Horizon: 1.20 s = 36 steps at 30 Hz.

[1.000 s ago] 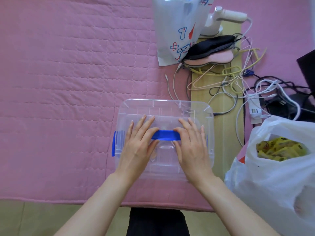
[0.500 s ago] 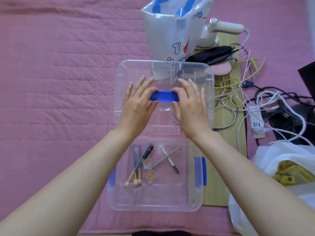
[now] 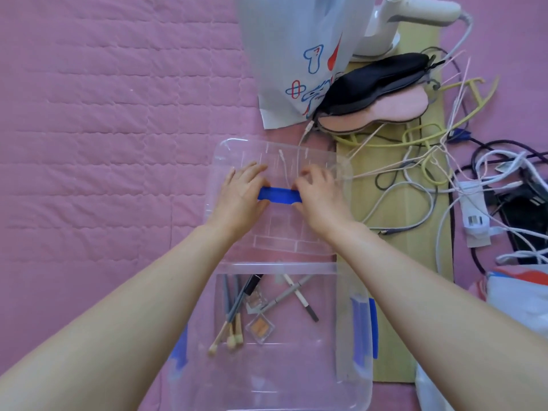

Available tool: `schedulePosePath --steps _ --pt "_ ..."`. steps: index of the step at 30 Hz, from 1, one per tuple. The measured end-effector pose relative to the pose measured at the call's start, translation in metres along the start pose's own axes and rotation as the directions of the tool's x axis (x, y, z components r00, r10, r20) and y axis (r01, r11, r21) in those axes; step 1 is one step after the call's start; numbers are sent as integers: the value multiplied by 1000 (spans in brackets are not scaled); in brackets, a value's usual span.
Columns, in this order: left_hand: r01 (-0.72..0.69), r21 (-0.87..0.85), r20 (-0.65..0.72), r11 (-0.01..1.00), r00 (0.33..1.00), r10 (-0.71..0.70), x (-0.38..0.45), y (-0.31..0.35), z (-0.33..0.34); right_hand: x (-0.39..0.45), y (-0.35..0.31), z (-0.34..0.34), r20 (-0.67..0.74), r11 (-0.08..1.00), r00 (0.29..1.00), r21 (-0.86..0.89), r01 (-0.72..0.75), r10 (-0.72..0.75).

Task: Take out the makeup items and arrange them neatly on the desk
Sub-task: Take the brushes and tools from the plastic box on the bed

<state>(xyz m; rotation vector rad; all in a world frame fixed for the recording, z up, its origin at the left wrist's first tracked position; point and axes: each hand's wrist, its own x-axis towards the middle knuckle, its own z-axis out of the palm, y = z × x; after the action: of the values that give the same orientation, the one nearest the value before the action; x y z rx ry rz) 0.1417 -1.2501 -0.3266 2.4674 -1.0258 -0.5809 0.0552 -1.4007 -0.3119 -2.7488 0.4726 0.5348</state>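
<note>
Pink quilted cover (image 3: 103, 143) fills most of what you see, spread flat under everything else. Nearest you on it sits a clear plastic box (image 3: 350, 393) with blue side latches, open at the top. Beyond the box, farther from you, lies its clear lid (image 3: 234, 149), flat on the cover, its right edge reaching over a pale wooden board (image 3: 394, 336) that runs along the right side.

Both your arms stretch over the box to the lid. Your left hand (image 3: 240, 194) and right hand (image 3: 321, 197) rest on it at either end of its blue handle (image 3: 280, 195); the left thumb curls around the handle's end, and the right fingers are bent at the other end, gripping it too.

Inside the box, on the left half of its floor, lie the makeup items: a bundle of brushes (image 3: 231, 321) with pale tips pointing toward you, two small square eyeshadow pans (image 3: 260, 327), and two thin pencils (image 3: 299, 295) crossed over each other.

Past the lid stands a white plastic bag (image 3: 296, 54) with blue and red print. Beside it on the board rest a black and pink sleep mask (image 3: 376, 93) and tangled cables (image 3: 430, 161).
</note>
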Motion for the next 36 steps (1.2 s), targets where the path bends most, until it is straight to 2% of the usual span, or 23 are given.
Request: schedulePosePath --steps 3,7,16,21,31,36 --pt "48 52 30 997 998 -49 3 -7 9 5 1 10 32 999 999 -46 28 -27" --pt "39 154 97 987 994 -55 7 -15 19 8 4 19 38 995 998 -79 53 -51" --pt "62 116 140 991 987 -78 4 -12 18 2 8 21 41 997 997 14 71 -71" --pt "83 47 66 995 994 -86 -3 2 2 -8 1 10 -4 991 999 131 35 -35" --pt "16 51 -174 999 985 -6 -54 45 -39 -72 -24 -34 -218 996 972 6 88 -85" --pt "-28 36 -296 999 954 37 -103 62 -51 -123 -33 -42 -249 996 967 45 77 -64"
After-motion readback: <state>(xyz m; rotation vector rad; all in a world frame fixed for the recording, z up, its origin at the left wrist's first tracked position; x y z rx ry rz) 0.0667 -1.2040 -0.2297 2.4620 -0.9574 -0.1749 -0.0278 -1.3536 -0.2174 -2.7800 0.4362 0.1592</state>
